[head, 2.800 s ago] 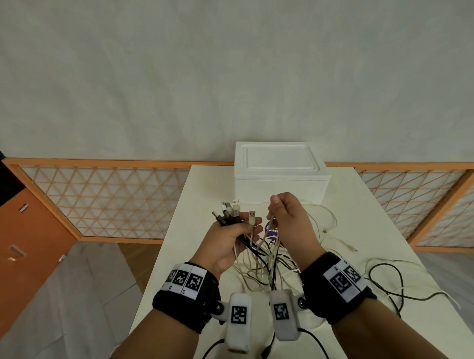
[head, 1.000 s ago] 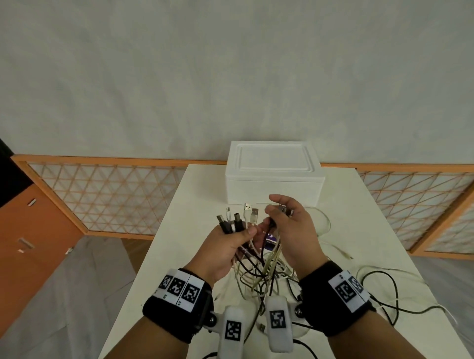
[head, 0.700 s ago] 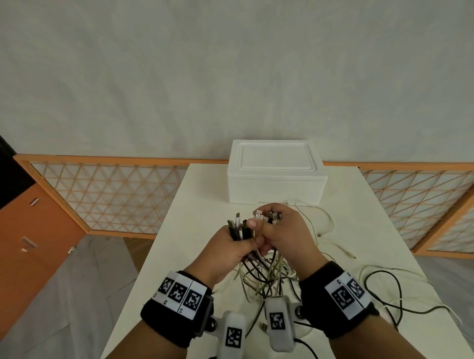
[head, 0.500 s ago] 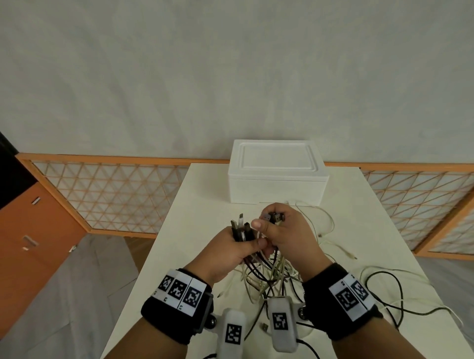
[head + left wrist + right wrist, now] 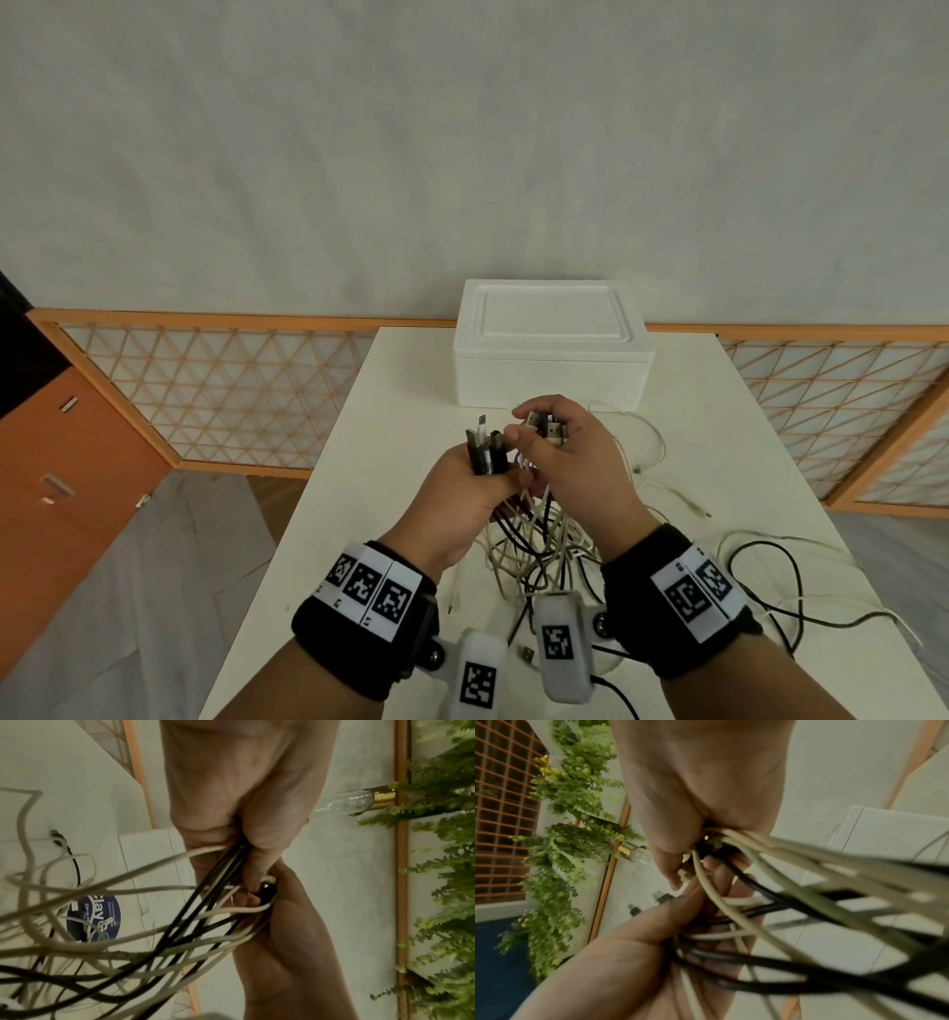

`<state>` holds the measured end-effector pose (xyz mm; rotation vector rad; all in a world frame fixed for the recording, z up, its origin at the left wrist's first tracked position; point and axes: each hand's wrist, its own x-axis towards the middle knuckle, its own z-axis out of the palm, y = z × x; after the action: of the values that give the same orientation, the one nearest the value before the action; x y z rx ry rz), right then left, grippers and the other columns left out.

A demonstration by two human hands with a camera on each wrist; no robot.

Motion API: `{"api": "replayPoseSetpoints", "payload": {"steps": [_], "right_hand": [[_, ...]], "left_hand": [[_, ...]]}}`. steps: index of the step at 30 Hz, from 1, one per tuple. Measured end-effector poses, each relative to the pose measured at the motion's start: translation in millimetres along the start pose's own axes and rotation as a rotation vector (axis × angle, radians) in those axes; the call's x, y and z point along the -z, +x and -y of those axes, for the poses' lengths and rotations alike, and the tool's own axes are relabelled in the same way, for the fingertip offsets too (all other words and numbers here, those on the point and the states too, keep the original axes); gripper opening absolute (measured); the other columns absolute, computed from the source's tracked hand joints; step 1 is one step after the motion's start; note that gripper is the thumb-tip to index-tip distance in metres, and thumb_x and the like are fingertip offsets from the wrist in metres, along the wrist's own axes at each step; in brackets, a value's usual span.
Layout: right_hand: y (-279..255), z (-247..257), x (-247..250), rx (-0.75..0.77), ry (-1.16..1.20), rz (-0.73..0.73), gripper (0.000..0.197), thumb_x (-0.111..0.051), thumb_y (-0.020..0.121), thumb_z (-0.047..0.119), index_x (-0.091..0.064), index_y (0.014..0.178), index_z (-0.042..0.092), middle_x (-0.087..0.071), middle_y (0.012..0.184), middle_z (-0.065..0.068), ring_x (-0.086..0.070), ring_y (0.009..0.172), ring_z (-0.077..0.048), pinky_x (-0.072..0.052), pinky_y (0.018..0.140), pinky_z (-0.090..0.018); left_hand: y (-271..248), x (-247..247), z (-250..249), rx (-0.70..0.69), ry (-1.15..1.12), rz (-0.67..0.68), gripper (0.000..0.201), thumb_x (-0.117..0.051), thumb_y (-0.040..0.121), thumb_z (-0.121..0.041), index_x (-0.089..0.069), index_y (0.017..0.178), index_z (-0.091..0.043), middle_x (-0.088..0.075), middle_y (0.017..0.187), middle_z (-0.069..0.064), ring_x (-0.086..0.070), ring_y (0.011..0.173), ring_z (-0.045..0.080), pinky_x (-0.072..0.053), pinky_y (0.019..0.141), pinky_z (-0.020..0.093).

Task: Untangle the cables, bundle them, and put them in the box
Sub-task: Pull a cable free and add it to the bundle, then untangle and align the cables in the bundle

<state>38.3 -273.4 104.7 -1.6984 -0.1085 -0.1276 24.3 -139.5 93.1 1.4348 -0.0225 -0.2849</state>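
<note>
Above matte table [image 5: 390, 411], hands gripping thin rubbery cables [image 5: 534, 545], boxy foam box [image 5: 549, 354]

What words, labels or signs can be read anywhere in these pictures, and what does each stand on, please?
"Clean": on the round blue sticker, left wrist view, behind the cables; its big white letters are cut off and the small print is blurred.
No words: black-and-white square code tags on the wristbands and wrist cameras.

1. The cables [image 5: 534, 545] look like smooth rubbery plastic, black and off-white, with shiny metal plug tips [image 5: 482, 419]
2. The box [image 5: 552, 349] looks like matt white foam
3. The surface [image 5: 390, 411] is smooth, matt cream
4. The lattice panels [image 5: 215, 390] have wood frames
</note>
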Motion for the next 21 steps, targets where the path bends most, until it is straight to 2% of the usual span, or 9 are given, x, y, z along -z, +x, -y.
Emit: {"api": "replayPoseSetpoints", "payload": {"steps": [2,4,6,8,10,12,15,18,21], "right_hand": [[0.5,-3.7,-4.8,0.016,-0.099,-0.033,0.009,-0.070,0.084,0.017,-0.064,0.087,0.023,-0.064,0.073,0.008,-0.058,0.056,-0.005,-0.048,0.057,-0.019],[1.1,-5.8,-7.5,-0.005,-0.114,-0.086,0.007,-0.068,0.085,0.015,-0.063,0.088,0.019,-0.067,0.080,0.005,-0.063,0.067,-0.003,-0.050,0.063,-0.018],[3.6,-6.4,-6.0,-0.105,0.117,-0.137,0.007,-0.066,0.086,0.009,-0.062,0.089,0.013,-0.069,0.085,-0.008,-0.069,0.076,-0.015,-0.054,0.068,-0.029],[3.8,-2.7,-4.3,-0.213,0.490,-0.158,0.009,-0.062,0.088,0.000,-0.060,0.090,0.009,-0.064,0.084,-0.017,-0.070,0.077,-0.029,-0.057,0.069,-0.038],[2.9,-2.6,-2.7,-0.220,0.581,-0.157,0.012,-0.060,0.089,-0.001,-0.060,0.090,0.010,-0.058,0.077,-0.014,-0.064,0.068,-0.027,-0.056,0.063,-0.037],[0.5,-2.2,-4.5,-0.147,0.463,-0.084,0.012,-0.062,0.088,0.002,-0.062,0.087,0.014,-0.055,0.068,-0.007,-0.054,0.060,-0.022,-0.049,0.056,-0.032],[-3.8,-2.1,-8.6,-0.036,0.081,0.085,0.015,-0.074,0.081,0.015,-0.066,0.092,0.023,-0.065,0.072,0.009,-0.062,0.064,-0.006,-0.050,0.060,-0.020],[-4.2,-1.7,-9.9,-0.004,-0.099,0.165,0.028,-0.078,0.077,0.029,-0.068,0.103,0.030,-0.072,0.090,0.011,-0.067,0.082,-0.001,-0.054,0.074,-0.018],[-1.8,3.7,-7.9,0.016,-0.127,0.165,0.017,-0.077,0.078,0.024,-0.070,0.094,0.026,-0.071,0.084,0.011,-0.064,0.073,0.003,-0.049,0.067,-0.013]], "left_hand": [[0.7,-1.8,0.9,0.022,0.031,0.017,0.020,-0.064,0.087,-0.001,-0.068,0.105,-0.008,-0.071,0.084,0.009,-0.067,0.075,0.019,-0.053,0.068,0.030],[0.9,-1.9,1.3,0.066,0.043,0.066,0.021,-0.063,0.089,-0.002,-0.066,0.109,-0.007,-0.070,0.088,0.007,-0.066,0.077,0.016,-0.052,0.067,0.026],[1.4,1.4,0.6,0.111,-0.002,0.090,0.027,-0.058,0.090,0.002,-0.065,0.113,-0.011,-0.069,0.096,0.009,-0.067,0.083,0.018,-0.054,0.070,0.027],[4.2,7.5,1.3,0.150,-0.097,0.063,0.038,-0.055,0.091,0.006,-0.060,0.122,-0.016,-0.069,0.105,0.012,-0.067,0.089,0.022,-0.055,0.073,0.030],[5.4,10.3,-0.1,0.168,-0.196,0.013,0.044,-0.057,0.090,0.006,-0.054,0.127,-0.016,-0.068,0.109,0.013,-0.069,0.087,0.022,-0.057,0.071,0.031],[5.4,9.3,-1.9,0.140,-0.209,-0.006,0.040,-0.062,0.087,0.001,-0.054,0.122,-0.017,-0.070,0.107,0.014,-0.071,0.085,0.022,-0.058,0.073,0.032],[3.3,5.6,-7.3,0.027,0.017,-0.022,0.030,-0.056,0.092,-0.001,-0.060,0.112,-0.023,-0.072,0.108,0.007,-0.069,0.097,0.019,-0.056,0.083,0.033],[3.9,7.9,-10.2,-0.006,0.090,-0.001,0.050,-0.046,0.094,0.005,-0.048,0.129,-0.031,-0.070,0.114,0.000,-0.066,0.107,0.014,-0.054,0.089,0.031],[3.6,14.1,-8.9,0.007,-0.014,0.085,0.071,-0.045,0.090,0.016,-0.032,0.143,-0.029,-0.065,0.120,-0.005,-0.059,0.118,0.016,-0.044,0.105,0.037]]}}
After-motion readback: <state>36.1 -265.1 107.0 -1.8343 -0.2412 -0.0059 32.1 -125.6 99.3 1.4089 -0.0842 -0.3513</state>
